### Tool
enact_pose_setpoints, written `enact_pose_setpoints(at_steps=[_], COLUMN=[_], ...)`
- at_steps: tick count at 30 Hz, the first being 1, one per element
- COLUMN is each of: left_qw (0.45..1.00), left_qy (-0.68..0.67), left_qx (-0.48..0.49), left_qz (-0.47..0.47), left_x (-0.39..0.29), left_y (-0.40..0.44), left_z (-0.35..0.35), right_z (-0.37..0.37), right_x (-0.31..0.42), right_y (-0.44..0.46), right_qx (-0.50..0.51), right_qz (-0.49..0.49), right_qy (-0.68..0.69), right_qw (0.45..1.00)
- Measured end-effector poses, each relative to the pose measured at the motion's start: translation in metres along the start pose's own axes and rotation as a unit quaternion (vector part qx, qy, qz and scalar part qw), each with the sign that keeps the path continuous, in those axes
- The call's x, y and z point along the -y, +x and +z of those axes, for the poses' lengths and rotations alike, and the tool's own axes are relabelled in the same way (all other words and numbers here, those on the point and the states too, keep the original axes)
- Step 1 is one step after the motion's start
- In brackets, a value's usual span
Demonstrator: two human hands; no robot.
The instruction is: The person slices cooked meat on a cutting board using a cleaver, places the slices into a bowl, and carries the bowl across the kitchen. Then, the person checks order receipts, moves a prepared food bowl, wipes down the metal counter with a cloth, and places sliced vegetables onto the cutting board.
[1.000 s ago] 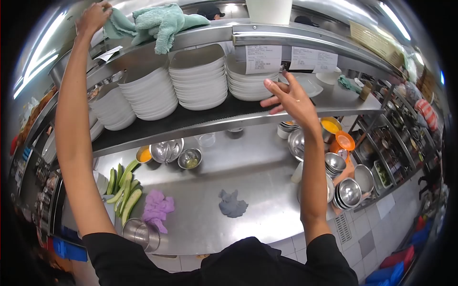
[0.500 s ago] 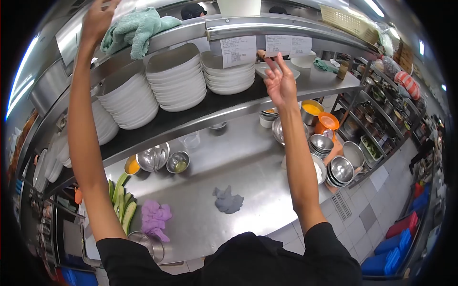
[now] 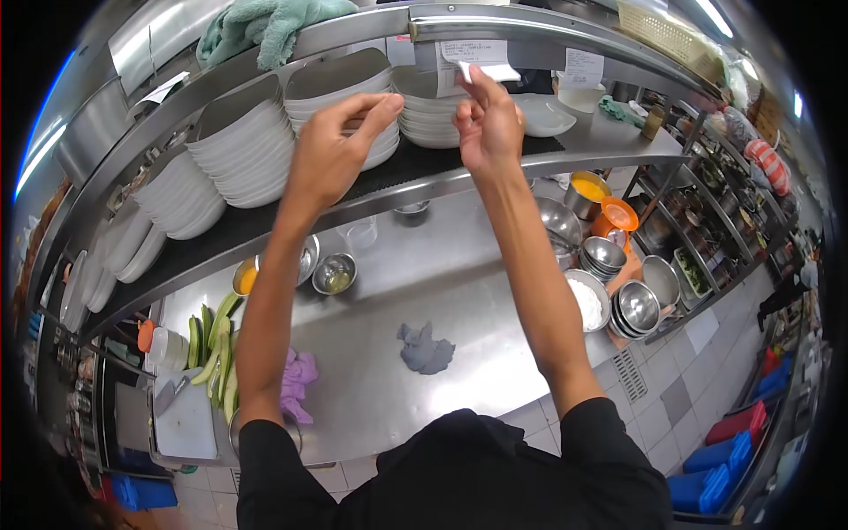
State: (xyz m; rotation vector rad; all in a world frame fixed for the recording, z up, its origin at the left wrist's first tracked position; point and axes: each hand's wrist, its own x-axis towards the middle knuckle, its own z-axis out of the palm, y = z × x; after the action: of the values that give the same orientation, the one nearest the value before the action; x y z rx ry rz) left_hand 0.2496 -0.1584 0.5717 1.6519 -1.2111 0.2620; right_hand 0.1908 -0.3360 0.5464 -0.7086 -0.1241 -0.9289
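Observation:
My right hand is raised to the shelf rail, its fingertips closed on a curled white printed paper slip. Behind it another printed slip hangs from the rail. My left hand is in front of stacked white dishes, thumb and forefinger pinched together. Whether anything small is between them cannot be made out. A further printed slip hangs farther right.
A green towel drapes over the upper shelf. On the steel counter lie a grey cloth, a purple cloth and cut green vegetables. Metal bowls stand at the right, a white cutting board at the left.
My left hand has come down and right from beside the green towel to the dishes. My right hand has moved left and up along the rail with a paper slip.

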Motion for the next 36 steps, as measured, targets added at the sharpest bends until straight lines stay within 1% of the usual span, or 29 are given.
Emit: enact_pose_setpoints(at_steps=[1,2,3,4,5,7,9,11,13,14,15,16,17,19,21,23,24,26,27,29,30,32,33,35,36], left_qw=[0.999,0.999,0.993,0.983,0.982,0.965,0.959,0.952,0.943,0.941,0.940,0.957,0.970,0.971,0.973,0.980,0.980,0.992,0.992,0.978,0.978,0.970,0.970,0.988,0.993], left_qy=[-0.033,-0.035,-0.089,-0.144,-0.149,-0.234,-0.257,-0.279,-0.314,-0.321,-0.324,-0.269,-0.213,-0.210,-0.202,-0.171,-0.170,-0.089,-0.086,-0.179,-0.176,-0.202,-0.199,-0.061,-0.027], left_qx=[0.017,0.020,0.031,0.042,0.047,0.034,0.034,0.032,0.009,-0.015,-0.015,-0.025,-0.038,-0.052,-0.060,-0.069,-0.070,-0.086,-0.086,-0.088,-0.091,-0.119,-0.123,-0.141,-0.117], left_qz=[-0.036,-0.036,-0.072,-0.106,-0.103,-0.117,-0.114,-0.120,-0.115,-0.104,-0.105,-0.108,-0.113,-0.103,-0.095,-0.076,-0.077,-0.039,-0.040,-0.061,-0.062,-0.065,-0.065,0.004,-0.016], left_x=[0.007,0.013,0.016,0.019,0.022,0.025,0.024,0.023,0.021,0.024,0.021,0.017,0.014,0.017,0.020,0.018,0.018,0.020,0.024,0.032,0.031,0.027,0.024,0.016,0.013], left_y=[0.007,0.012,0.018,0.024,0.029,0.037,0.044,0.048,0.054,0.058,0.058,0.061,0.062,0.067,0.064,0.062,0.062,0.061,0.063,0.067,0.065,0.063,0.062,0.058,0.057], left_z=[0.006,0.011,0.016,0.021,0.026,0.035,0.044,0.053,0.063,0.070,0.074,0.077,0.080,0.085,0.088,0.088,0.088,0.087,0.088,0.093,0.091,0.090,0.090,0.093,0.091], right_z=[0.004,0.004,0.000,-0.006,-0.013,-0.042,-0.069,-0.099,-0.110,-0.115,-0.118,-0.118,-0.120,-0.115,-0.104,-0.090,-0.076,-0.047,-0.037,-0.014,-0.013,-0.012,-0.016,-0.028,-0.030], right_x=[0.005,0.008,0.011,0.015,0.018,0.021,0.043,0.074,0.105,0.111,0.114,0.116,0.114,0.102,0.078,0.057,0.050,0.042,0.039,0.036,0.033,0.024,0.018,0.013,0.020], right_y=[0.002,0.001,-0.004,-0.011,-0.015,-0.008,0.015,0.068,0.092,0.096,0.097,0.100,0.100,0.078,0.040,0.014,0.007,0.005,0.012,0.019,0.023,0.029,0.034,0.040,0.036], right_qx=[0.013,0.025,0.021,0.019,0.015,-0.012,-0.085,-0.136,-0.105,-0.108,-0.078,-0.045,-0.041,-0.061,-0.075,-0.031,-0.024,-0.021,-0.027,-0.058,-0.055,-0.056,-0.052,-0.105,-0.095], right_qz=[0.004,0.007,0.003,0.023,0.043,0.015,-0.104,-0.163,-0.130,-0.131,-0.115,-0.099,-0.099,-0.100,-0.106,-0.108,-0.106,-0.094,-0.101,-0.098,-0.095,-0.146,-0.144,-0.194,-0.155], right_qy=[-0.015,-0.032,-0.033,-0.083,-0.135,-0.156,-0.133,-0.109,-0.070,-0.073,-0.119,-0.165,-0.169,-0.212,-0.191,-0.197,-0.200,-0.202,-0.215,-0.216,-0.214,-0.230,-0.228,-0.296,-0.307], right_qw=[1.000,0.999,0.999,0.996,0.990,0.988,0.982,0.971,0.983,0.983,0.983,0.980,0.980,0.970,0.973,0.974,0.974,0.975,0.971,0.970,0.971,0.961,0.962,0.929,0.934])
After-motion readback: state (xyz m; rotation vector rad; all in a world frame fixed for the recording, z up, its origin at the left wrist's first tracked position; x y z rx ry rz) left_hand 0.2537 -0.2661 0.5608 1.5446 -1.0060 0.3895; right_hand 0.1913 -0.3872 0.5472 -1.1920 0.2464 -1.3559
